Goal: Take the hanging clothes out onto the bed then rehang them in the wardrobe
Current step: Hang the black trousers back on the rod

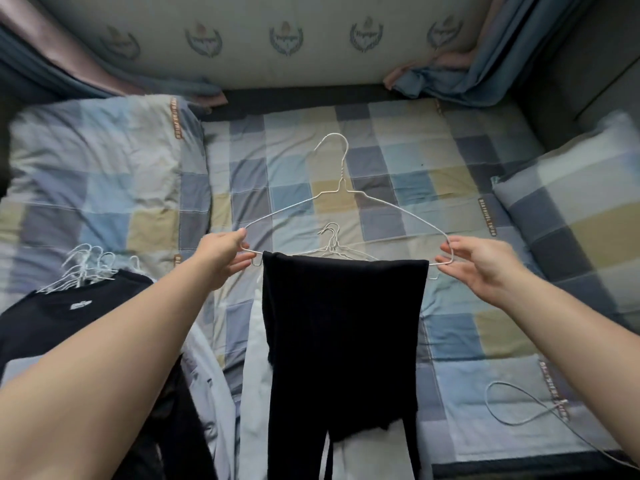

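Here the wire hanger [342, 178], with a black garment [343, 323] draped over its bar, is crosswise above the bed [450, 161], hook pointing away. The left grip [221, 254] pinches its left end, the right grip [481, 261] its right end.

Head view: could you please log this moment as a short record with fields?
held: hanger, a black garment draped over its bottom bar
left hand: pinches the hanger's left end
right hand: pinches the hanger's right end
bed: checked sheet, under everything
spare hangers: lying on the bed beyond the garment
shirt: black, on the bed at the left, with a bunch of hangers at its top
cord: looped on the bed, lower right
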